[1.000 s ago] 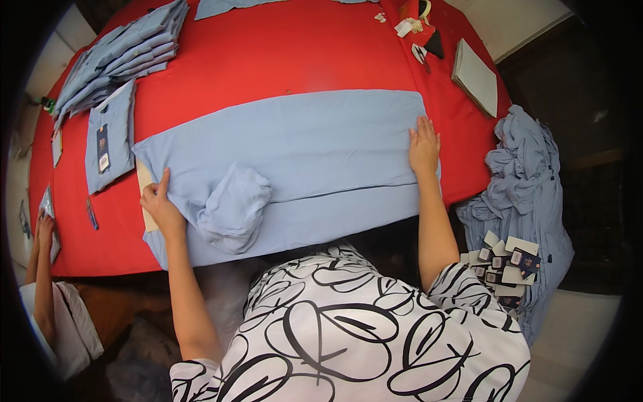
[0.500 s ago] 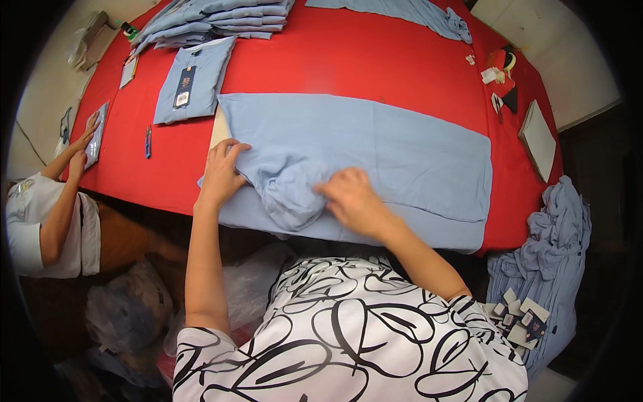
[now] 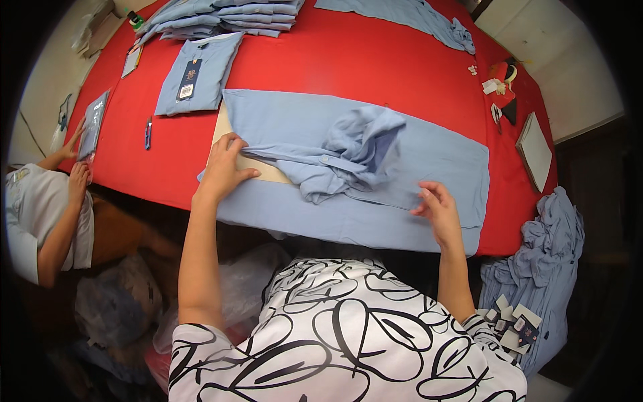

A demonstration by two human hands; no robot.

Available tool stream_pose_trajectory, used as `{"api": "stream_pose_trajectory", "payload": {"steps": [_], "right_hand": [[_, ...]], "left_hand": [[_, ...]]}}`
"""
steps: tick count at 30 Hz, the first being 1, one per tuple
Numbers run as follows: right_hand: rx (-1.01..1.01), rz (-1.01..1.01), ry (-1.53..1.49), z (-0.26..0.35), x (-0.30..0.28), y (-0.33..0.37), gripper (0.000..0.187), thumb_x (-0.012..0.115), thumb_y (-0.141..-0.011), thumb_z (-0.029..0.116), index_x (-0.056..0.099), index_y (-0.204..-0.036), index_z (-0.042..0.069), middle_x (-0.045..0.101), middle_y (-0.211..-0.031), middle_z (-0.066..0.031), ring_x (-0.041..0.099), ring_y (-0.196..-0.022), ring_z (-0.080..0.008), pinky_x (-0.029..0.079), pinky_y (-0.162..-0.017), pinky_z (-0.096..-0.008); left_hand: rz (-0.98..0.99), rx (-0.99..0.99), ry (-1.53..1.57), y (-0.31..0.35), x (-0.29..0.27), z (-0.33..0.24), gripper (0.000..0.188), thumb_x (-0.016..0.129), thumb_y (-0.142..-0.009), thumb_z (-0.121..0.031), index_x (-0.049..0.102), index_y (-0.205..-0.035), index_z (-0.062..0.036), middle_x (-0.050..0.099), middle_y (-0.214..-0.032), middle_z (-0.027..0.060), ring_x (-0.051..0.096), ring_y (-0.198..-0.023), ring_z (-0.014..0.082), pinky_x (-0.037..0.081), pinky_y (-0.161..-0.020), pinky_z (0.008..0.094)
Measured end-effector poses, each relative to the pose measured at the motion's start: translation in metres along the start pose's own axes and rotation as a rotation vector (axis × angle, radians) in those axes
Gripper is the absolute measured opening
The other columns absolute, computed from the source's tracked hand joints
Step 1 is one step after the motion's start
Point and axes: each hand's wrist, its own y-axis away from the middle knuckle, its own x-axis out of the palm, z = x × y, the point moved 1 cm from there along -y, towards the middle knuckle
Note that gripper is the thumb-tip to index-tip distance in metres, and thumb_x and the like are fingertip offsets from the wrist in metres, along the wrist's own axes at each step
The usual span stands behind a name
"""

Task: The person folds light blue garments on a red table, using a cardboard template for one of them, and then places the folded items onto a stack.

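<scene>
A light blue shirt (image 3: 429, 154) lies spread across the near side of the red-covered table. Its bunched sleeve (image 3: 365, 144) is heaped over the middle, with a small button on the strip beside it. A cream board (image 3: 268, 169) shows under the shirt at its left end. My left hand (image 3: 224, 166) rests there, thumb and fingers apart, fingertips on the shirt's edge. Over the shirt's right half hovers my right hand (image 3: 439, 209), loosely curled, fingers apart and nothing in them.
A folded, tagged shirt (image 3: 201, 74) and blue thread snips (image 3: 148, 132) lie left of the work. Behind is a shirt stack (image 3: 221, 17). Another person's hands (image 3: 79, 175) touch a bagged shirt (image 3: 94, 124). Shirts with loose tags (image 3: 529, 321) hang at the right.
The sleeve has flipped up and right from under my right hand, baring more cream board. My right hand has let it go and moved right. The left hand stays in place.
</scene>
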Motion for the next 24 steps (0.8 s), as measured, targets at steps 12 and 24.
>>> {"api": "stream_pose_trajectory", "payload": {"steps": [12,24], "right_hand": [[-0.932,-0.179,1.044,0.022,0.077,-0.08,0.041,0.056,-0.078,-0.004,0.065,-0.116,0.008,0.05,-0.138,-0.0133,0.033,-0.14,-0.034,0.03,-0.113,-0.046],[-0.617,1.058,0.715,0.088,0.142,0.068,0.044,0.07,-0.087,0.017,0.056,-0.126,0.004,0.063,-0.095,-0.0152,0.062,-0.095,-0.0331,0.048,-0.092,-0.045]], "left_hand": [[0.007,0.006,-0.041,-0.004,0.001,0.0,0.064,0.088,-0.065,-0.022,0.058,-0.118,-0.0032,0.048,-0.134,0.0157,0.046,-0.125,0.0365,0.042,-0.105,0.0432],[-0.023,0.049,-0.006,-0.002,0.009,0.017,0.053,0.084,-0.063,-0.01,0.057,-0.109,-0.009,0.049,-0.129,0.0128,0.047,-0.122,0.0364,0.042,-0.104,0.0435]]}}
